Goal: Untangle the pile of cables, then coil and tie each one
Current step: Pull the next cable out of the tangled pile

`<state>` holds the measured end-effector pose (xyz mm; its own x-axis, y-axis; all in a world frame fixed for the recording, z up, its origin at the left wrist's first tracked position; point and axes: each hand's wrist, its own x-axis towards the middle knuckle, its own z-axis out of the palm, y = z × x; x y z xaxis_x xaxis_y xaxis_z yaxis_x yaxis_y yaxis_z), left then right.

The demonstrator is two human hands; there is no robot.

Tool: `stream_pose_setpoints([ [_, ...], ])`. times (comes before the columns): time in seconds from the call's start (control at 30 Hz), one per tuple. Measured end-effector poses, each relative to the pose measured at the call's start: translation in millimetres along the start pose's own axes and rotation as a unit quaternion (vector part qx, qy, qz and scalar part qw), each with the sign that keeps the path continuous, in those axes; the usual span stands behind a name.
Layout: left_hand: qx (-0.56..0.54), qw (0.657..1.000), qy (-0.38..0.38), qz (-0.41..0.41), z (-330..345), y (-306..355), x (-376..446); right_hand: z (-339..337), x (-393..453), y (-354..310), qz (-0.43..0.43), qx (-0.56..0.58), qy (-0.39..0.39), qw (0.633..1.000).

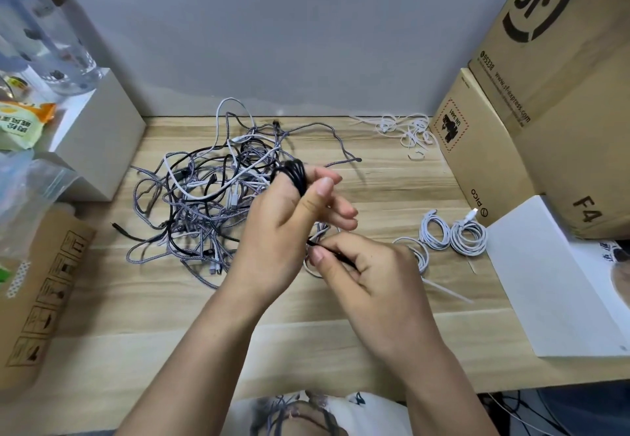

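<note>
A tangled pile of grey braided, black and white cables (211,196) lies on the wooden table (153,299), left of centre. My left hand (289,224) holds a small coil of black cable (295,173) looped around its fingers above the pile's right edge. My right hand (361,272) pinches the loose end of the same black cable (315,244) just below the left hand. Three coiled white cables (450,234) lie to the right of my hands, one partly hidden behind my right hand.
White ties (405,128) are scattered at the back right. Cardboard boxes (531,94) stand along the right side, with a white box (559,282) in front of them. A white box (95,135), bags and another cardboard box (37,282) crowd the left edge.
</note>
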<state>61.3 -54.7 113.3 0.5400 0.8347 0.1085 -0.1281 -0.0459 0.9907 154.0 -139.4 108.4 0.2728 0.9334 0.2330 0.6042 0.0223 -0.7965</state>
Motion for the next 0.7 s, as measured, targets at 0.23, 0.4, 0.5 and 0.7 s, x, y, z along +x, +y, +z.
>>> stream_pose_setpoints([
  [0.23, 0.17, 0.978, -0.096, -0.067, -4, 0, -4, -9, 4, -3, -0.019, 0.043, 0.05, 0.998],
  [0.4, 0.079, 0.97, -0.19, -0.129, -9, 0, -4, -16, 7, 4, 0.008, 0.146, 0.095, 0.985],
  [0.5, -0.058, 0.937, -0.304, -0.159, -17, 2, -2, -18, 6, 9, 0.001, 0.191, 0.099, 0.977],
  [0.7, -0.28, 0.865, -0.382, -0.167, -22, 6, -1, -17, 10, 8, -0.03, 0.21, 0.111, 0.971],
])
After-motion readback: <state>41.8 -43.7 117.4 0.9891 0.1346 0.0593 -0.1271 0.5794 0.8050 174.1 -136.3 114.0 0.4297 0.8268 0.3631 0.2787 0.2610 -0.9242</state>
